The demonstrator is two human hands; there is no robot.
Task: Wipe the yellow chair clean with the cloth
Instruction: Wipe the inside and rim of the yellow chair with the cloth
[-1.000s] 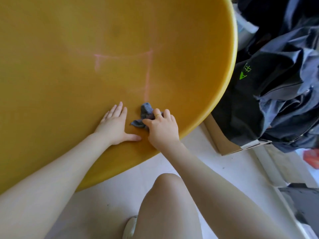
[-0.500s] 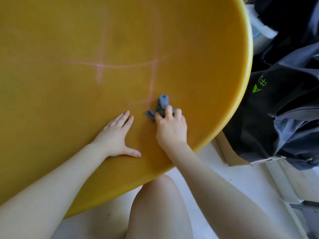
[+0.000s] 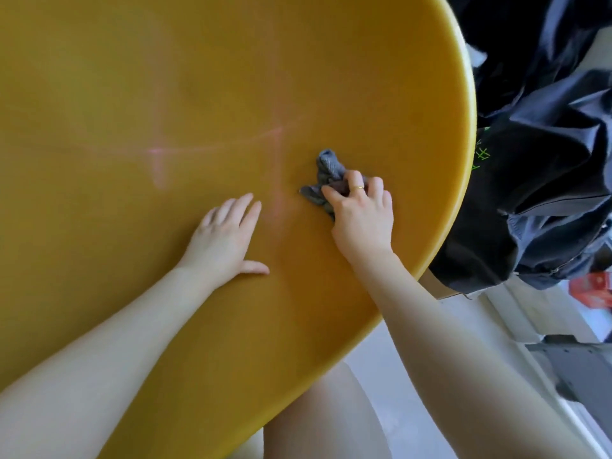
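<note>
The yellow chair fills most of the view as a broad curved plastic surface with a rounded rim on the right. Faint pink marks cross it near the middle. My right hand presses a small crumpled grey cloth onto the surface, just right of the vertical pink streak. My left hand lies flat on the chair with its fingers spread, a little to the left of the cloth and holding nothing.
Dark clothing with green print is heaped close against the chair's right rim, over a cardboard box edge. My bare knee is under the chair's near edge. A dark metal frame stands on the pale floor at right.
My right hand has slid the cloth up and to the right across the chair, past the vertical pink streak. My left hand stays flat in about the same place.
</note>
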